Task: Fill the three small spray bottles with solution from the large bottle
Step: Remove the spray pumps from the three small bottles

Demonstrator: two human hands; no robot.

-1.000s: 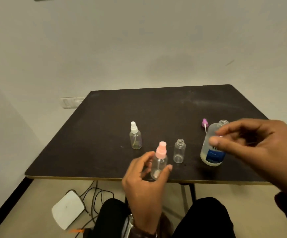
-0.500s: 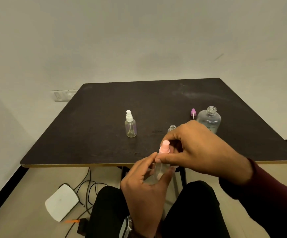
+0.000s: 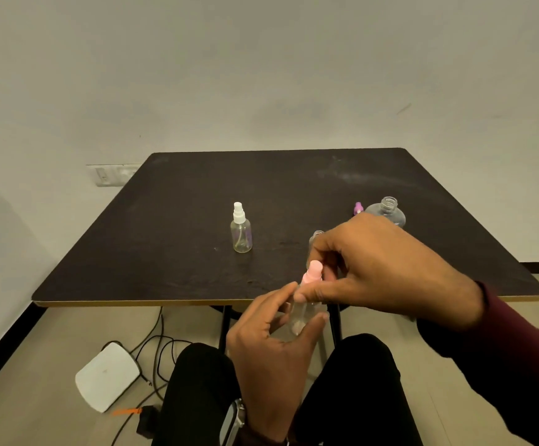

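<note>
Maroon sleeve [image 3: 519, 365], black trousers [image 3: 197, 391] (wristwatch [image 3: 231, 423], left).

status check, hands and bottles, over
Left hand holds pink-cap bottle by its body. Right hand pinches pink cap. Large bottle open. Nothing in the way.

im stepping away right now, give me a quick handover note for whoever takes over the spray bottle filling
Left hand holds the pink-capped bottle off the table's near edge; right hand pinches its pink cap.
White-capped bottle stands capped mid-table. An uncapped small bottle is mostly hidden behind the right hand; its purple cap lies beside the open large bottle.
Done: large bottle and one small bottle opened.
Left: uncap the other two; filling looks not started, levels hard to tell.
</note>
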